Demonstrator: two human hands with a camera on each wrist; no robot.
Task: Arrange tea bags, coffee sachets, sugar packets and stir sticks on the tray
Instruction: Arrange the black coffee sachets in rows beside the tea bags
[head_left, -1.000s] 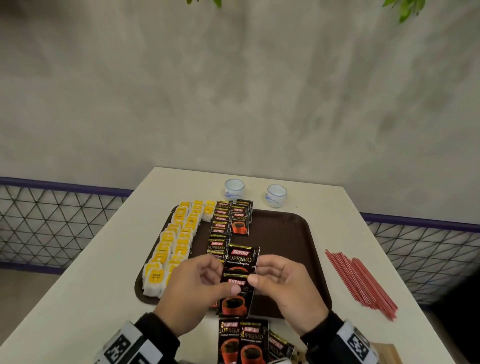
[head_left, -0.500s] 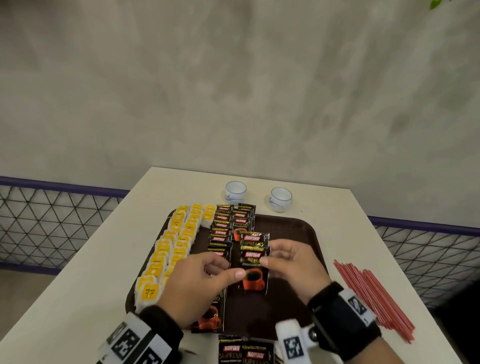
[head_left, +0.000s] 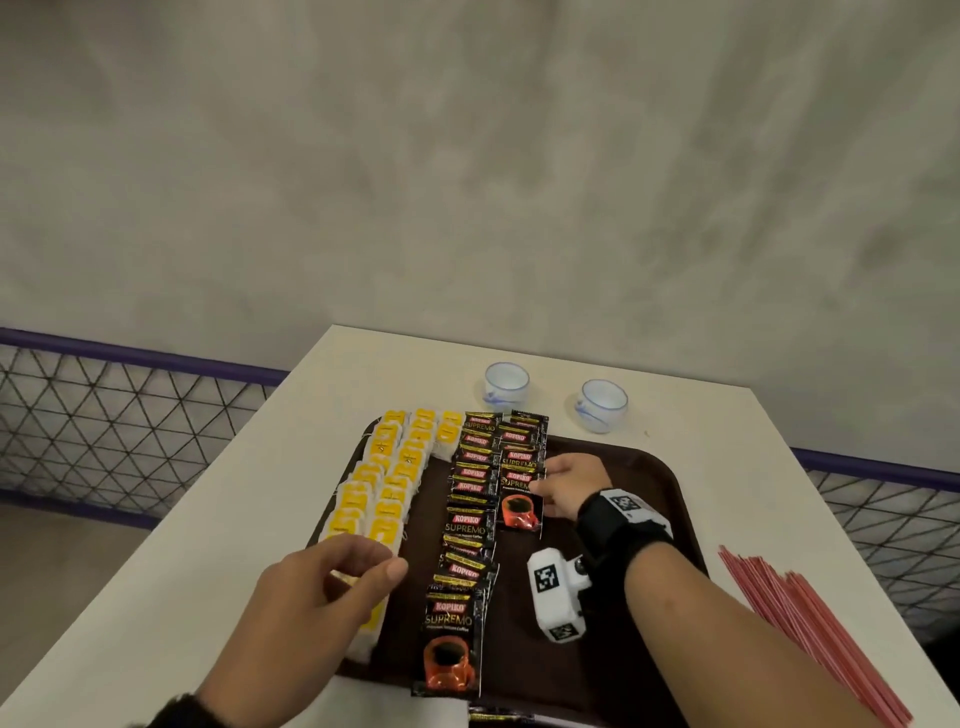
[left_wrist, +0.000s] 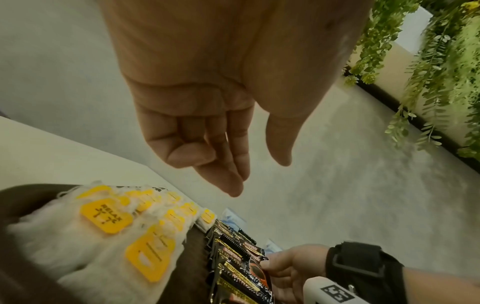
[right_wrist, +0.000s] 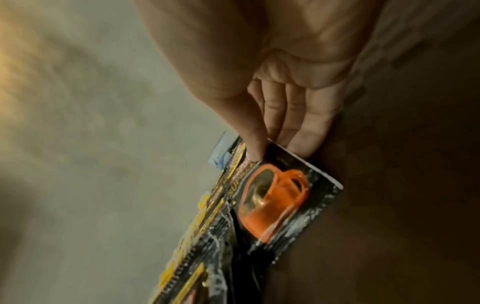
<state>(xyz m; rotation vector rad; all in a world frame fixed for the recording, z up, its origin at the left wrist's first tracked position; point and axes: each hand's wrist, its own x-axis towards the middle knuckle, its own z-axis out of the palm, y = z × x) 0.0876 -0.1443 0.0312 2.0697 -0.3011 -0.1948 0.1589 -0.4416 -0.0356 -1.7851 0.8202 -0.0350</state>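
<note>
On the brown tray, yellow-tagged tea bags fill the left side. Black coffee sachets form a long overlapping column beside them, with a shorter column to its right. My right hand pinches the right edge of the nearest coffee sachet of that short column. In the right wrist view the thumb lies on top of this sachet and the fingers sit at its edge. My left hand hovers over the near tea bags, fingers loosely curled and empty.
Red stir sticks lie in a bundle on the white table right of the tray. Two small white cups stand behind the tray. More sachets show at the near table edge. A mesh railing runs along both sides.
The sachet that both hands held near the front has travelled to the short right column. My left hand has let go and drawn back left over the tea bags.
</note>
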